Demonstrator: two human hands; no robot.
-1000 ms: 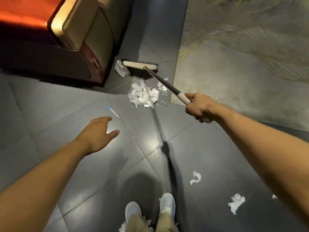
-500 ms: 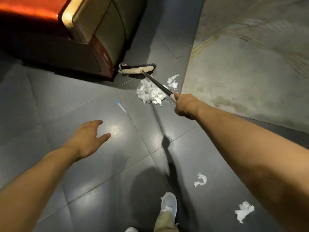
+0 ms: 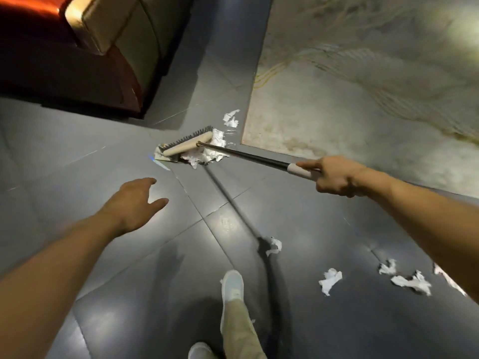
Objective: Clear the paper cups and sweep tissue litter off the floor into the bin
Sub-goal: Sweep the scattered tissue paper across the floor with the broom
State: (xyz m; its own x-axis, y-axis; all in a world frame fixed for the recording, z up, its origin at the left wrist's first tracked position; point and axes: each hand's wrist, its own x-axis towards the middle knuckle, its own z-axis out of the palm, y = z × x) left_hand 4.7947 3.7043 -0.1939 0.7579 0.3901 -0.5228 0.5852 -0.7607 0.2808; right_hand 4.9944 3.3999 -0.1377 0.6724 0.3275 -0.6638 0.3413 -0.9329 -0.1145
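Dark grey tiled floor [image 3: 77, 156]; pale patterned rug [image 3: 363, 99] far right. The long dark-handled, cream-headed broom [image 3: 246, 154], grasped by the right hand [image 3: 337, 177], rests on a crumpled white tissue heap [image 3: 210, 152] at the rug's corner. The left hand [image 3: 132, 203] hovers released. White tissue scraps [image 3: 330, 281] lie near right.

White crumpled tissue pile [image 3: 207, 151] bunched against the pale-backed, dark-bristled broom [image 3: 188, 146] head, flat on grey tile, far centre. One loose scrap [image 3: 231, 117] just beyond; more scraps [image 3: 329, 280] strewn near right.
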